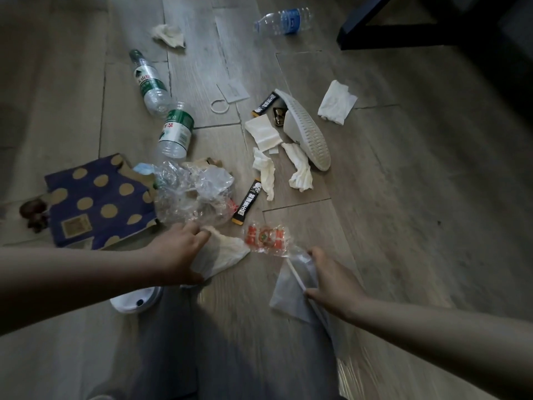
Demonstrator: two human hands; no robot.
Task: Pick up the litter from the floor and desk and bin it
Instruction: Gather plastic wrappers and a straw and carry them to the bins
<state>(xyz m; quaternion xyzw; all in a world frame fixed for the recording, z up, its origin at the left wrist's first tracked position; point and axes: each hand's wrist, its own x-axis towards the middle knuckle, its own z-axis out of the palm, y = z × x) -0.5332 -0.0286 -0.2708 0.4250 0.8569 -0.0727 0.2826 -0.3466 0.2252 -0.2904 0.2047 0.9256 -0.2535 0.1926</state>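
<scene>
Litter lies scattered on the wooden floor. My left hand grips a crumpled white tissue low over the floor, just below a heap of clear crinkled plastic. My right hand holds a clear plastic bag with a white stick along it. A red-printed clear wrapper lies between the hands. Beyond lie a black sachet, several white tissues, two green-labelled bottles and a blue-labelled bottle. No bin is in view.
A blue paper bag with gold dots lies at the left. A white slipper lies sole-up among the tissues, a white shoe sits under my left arm. A dark furniture leg stands top right. My grey-trousered legs fill the bottom.
</scene>
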